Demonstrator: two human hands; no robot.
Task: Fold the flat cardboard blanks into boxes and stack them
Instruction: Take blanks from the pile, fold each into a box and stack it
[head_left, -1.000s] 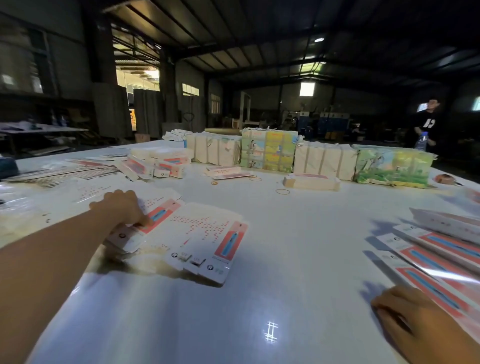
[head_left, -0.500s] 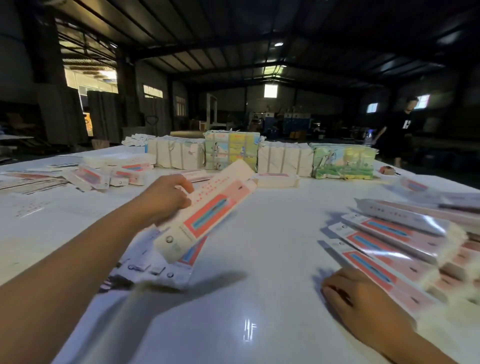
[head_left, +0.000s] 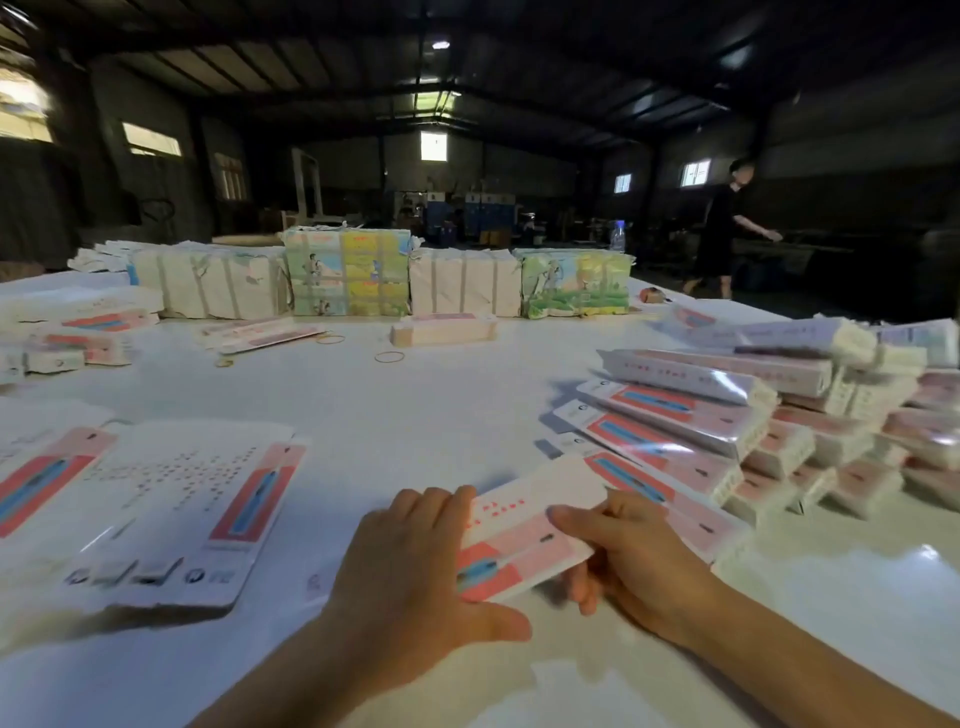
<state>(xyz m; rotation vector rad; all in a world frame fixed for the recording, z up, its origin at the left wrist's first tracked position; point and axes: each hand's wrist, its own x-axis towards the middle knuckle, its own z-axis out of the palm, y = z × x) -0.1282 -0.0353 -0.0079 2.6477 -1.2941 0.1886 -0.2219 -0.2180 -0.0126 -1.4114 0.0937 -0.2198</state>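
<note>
Blank (head_left: 524, 535) between both hands, beside stack (head_left: 727, 431).

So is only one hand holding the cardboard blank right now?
No, the left hand and the right hand both hold the cardboard blank.

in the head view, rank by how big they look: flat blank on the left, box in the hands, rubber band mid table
1. flat blank
2. box, though nearness inflates both
3. rubber band, far smaller
</note>
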